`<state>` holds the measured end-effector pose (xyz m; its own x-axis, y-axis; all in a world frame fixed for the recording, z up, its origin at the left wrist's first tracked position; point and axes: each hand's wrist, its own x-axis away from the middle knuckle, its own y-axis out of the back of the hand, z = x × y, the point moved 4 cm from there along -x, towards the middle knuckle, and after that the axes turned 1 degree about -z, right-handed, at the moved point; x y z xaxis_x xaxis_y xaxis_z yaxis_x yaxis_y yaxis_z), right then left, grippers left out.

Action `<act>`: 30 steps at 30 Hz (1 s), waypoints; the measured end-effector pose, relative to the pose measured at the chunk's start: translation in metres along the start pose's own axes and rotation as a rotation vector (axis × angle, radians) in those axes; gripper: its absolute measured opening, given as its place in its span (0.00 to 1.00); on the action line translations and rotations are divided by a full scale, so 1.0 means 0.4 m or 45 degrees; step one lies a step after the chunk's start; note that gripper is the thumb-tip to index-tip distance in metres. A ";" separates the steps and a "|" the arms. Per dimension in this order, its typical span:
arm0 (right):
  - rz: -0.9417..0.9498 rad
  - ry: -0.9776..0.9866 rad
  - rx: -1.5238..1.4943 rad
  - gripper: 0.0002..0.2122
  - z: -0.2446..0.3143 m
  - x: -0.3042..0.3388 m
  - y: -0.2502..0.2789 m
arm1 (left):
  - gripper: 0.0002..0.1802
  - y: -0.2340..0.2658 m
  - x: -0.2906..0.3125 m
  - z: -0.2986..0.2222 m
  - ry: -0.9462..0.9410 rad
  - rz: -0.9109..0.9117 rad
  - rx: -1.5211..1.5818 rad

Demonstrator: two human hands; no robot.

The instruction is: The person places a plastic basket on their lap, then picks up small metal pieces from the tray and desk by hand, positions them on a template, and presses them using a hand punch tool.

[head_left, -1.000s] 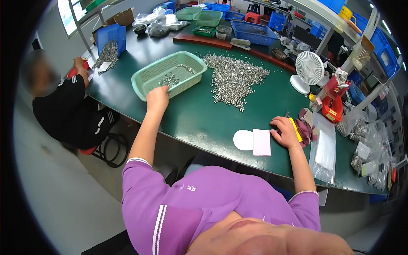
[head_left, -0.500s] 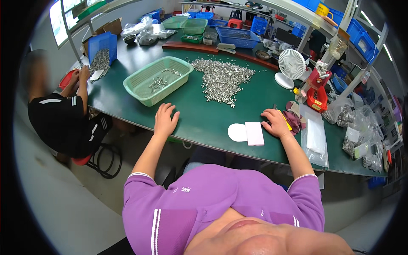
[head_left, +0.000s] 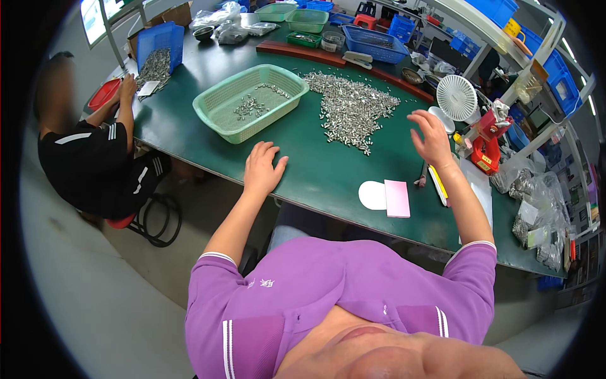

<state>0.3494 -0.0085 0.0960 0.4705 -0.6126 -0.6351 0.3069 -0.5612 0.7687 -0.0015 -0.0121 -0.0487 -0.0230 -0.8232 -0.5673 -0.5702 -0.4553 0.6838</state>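
Right hand [head_left: 431, 136] lifted off table since prev frame, fingers spread, empty, nr metal parts pile [head_left: 351, 108]; left hand [head_left: 263, 167] flat, open. Reach step; next needs a pinch.

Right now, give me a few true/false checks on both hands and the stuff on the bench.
1. The left hand lies flat on the green table, holding nothing. True.
2. The right hand grips the red tool. False: it is raised, fingers spread and empty, with the red tool off to its right.
3. The green basket is heaped full of metal parts. False: only a thin scatter lies on its bottom; the big pile of metal parts sits loose on the table.
4. A pink pad lies beside a white disc near the table's front edge. True.
5. A small white fan stands behind the right hand. True.
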 end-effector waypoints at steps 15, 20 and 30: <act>0.023 0.308 -0.362 0.16 0.297 -0.398 -0.382 | 0.07 0.028 -0.014 0.017 -0.030 -0.205 0.266; 0.240 0.275 -0.521 0.17 0.425 -0.360 -0.345 | 0.07 0.029 -0.006 0.066 0.094 -0.335 0.412; 0.123 0.348 -0.479 0.17 0.438 -0.216 -0.452 | 0.07 0.029 -0.022 0.099 0.179 -0.368 0.552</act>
<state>0.1082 0.0482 -0.0016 0.6970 -0.4546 -0.5545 0.5053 -0.2371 0.8297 -0.0403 0.0031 -0.0539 0.2781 -0.7363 -0.6168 -0.8244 -0.5126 0.2401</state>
